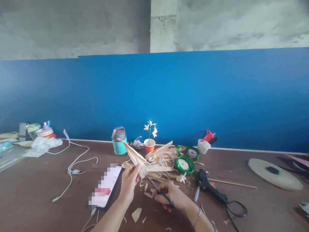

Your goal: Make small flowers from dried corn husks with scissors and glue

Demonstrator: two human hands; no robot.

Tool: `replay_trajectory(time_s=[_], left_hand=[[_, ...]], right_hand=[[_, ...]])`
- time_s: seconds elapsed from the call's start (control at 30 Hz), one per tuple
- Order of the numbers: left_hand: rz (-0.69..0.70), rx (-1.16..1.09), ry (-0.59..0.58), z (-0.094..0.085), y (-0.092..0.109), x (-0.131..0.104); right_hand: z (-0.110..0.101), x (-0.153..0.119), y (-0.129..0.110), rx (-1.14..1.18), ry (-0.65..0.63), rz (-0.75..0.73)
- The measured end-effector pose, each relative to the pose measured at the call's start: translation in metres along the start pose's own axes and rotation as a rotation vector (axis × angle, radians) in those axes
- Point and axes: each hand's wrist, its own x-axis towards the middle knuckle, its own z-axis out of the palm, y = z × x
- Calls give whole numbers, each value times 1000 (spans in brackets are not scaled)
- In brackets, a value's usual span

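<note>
My left hand (129, 183) pinches a long pale dried husk strip (133, 154) that slants up to the left. My right hand (170, 196) grips black-handled scissors (158, 189), whose blades meet the lower end of the strip. A heap of more pale husk strips (160, 159) lies just beyond the hands. Small cut scraps (136, 214) are scattered on the brown table (36, 190) beneath them.
A phone (106, 187) lies left of my left hand, beside white cables (72, 164). Green ribbon rolls (184, 164), a black glue gun (210, 187), a thin wooden stick (231, 183), a teal flask (119, 140) and a cup holding a small flower (150, 145) stand beyond. A round pale disc (274, 174) lies far right.
</note>
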Motion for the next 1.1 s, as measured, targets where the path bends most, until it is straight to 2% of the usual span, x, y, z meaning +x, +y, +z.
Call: replay_trajectory(time_s=[0.43, 1.1], left_hand=[[-20, -10, -17, 1, -1, -3], [-21, 12, -6, 2, 1, -5]], right_hand=[[1, -3, -4, -10, 22, -15], [-4, -1, 4, -69, 17, -107]])
